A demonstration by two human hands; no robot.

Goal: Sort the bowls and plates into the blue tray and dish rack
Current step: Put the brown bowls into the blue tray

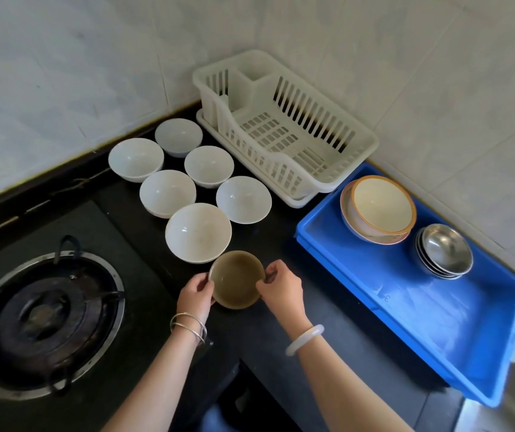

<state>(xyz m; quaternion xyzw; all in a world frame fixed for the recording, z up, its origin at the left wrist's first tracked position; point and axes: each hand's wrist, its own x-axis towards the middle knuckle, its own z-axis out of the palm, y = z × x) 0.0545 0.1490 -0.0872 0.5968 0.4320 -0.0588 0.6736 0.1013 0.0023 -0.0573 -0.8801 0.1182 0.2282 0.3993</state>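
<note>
A small brown translucent bowl point(236, 278) sits low over the black counter, gripped on both sides of its rim by my left hand point(194, 295) and my right hand point(281, 288). Behind it stand several white bowls point(198, 232), upright and apart from each other. A cream dish rack point(284, 126) stands empty in the corner. The blue tray point(405, 313) on the right holds a stack of orange-rimmed cream bowls point(378, 209) and a stack of steel bowls point(445, 251) at its far end.
A gas burner point(43, 319) with a black grate lies at the left. Tiled walls close the back and right sides. The black counter point(281, 344) continues toward me between the burner and the tray.
</note>
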